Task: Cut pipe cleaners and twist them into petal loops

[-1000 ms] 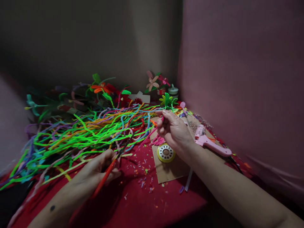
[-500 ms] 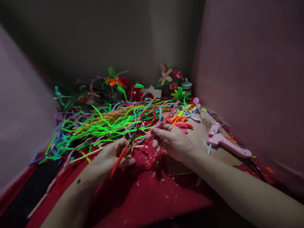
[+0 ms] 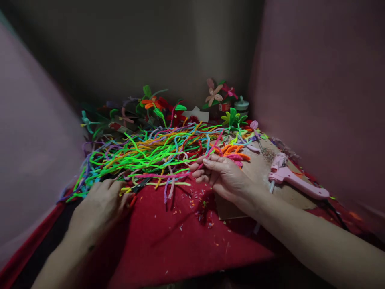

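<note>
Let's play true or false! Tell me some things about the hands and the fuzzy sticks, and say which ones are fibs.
1. The right hand holds a pink fuzzy stick. True.
2. The left hand is touching the glue gun. False: the left hand is at the orange-handled tool, far from the glue gun.
3. All the sticks in the pile are blue. False: the pile has green, orange, purple and other colours.
4. The cloth is red. True.
5. The glue gun is green. False: it is pink.

The head view looks forward and down.
</note>
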### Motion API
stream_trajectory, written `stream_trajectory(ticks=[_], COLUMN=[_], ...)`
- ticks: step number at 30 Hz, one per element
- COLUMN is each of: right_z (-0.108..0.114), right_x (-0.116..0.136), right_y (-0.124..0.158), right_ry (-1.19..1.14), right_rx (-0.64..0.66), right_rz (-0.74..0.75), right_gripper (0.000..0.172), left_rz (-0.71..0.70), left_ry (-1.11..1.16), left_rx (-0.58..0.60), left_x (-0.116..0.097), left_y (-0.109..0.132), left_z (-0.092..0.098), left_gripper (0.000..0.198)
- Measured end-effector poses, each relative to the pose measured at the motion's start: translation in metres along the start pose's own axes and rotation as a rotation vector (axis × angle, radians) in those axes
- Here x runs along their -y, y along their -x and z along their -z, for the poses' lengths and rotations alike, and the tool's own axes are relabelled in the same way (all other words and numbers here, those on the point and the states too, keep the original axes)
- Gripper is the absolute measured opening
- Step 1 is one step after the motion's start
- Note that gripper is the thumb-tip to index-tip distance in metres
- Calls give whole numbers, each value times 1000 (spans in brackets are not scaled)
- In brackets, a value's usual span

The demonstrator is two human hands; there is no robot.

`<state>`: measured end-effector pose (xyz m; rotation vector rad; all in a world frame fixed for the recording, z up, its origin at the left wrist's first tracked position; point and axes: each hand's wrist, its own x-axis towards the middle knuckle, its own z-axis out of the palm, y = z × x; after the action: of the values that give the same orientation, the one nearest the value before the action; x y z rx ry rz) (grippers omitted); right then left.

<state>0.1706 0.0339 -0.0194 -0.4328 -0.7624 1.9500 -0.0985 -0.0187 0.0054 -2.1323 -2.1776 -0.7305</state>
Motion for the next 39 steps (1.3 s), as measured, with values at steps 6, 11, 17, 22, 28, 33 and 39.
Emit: stream_trajectory(ticks=[6,11,17,22,28,33,39], right_z=[0,5,-1,-5,-6,-6,-1], right_x=[-8,-13,-10,-7,-8,-9,-12], right_y=[0,-3,5,6,7,7,5], right_ry=[43,459,1081,1329,1437,1360,638], right_rx=[10,-38,14,20,74,94,107], right_rz=[-7,15,47,66,84,-2,-228], right_gripper=[7,9,18,20,17,18,11], left_rz=[199,288,271,284,221,236,273], left_ry=[939,1216,1197,1202,1182,1202,1334], left_rx=[339,220,270,300,517,566,433], left_x=[-83,-104,-108,-106,-95,-94,-96], left_y=[14,-1,-20,-20,-19,-18,-16], left_z=[-42,-52,-48,-54,-56,-56,-51], left_gripper=[25,21,17,19,21,17,13])
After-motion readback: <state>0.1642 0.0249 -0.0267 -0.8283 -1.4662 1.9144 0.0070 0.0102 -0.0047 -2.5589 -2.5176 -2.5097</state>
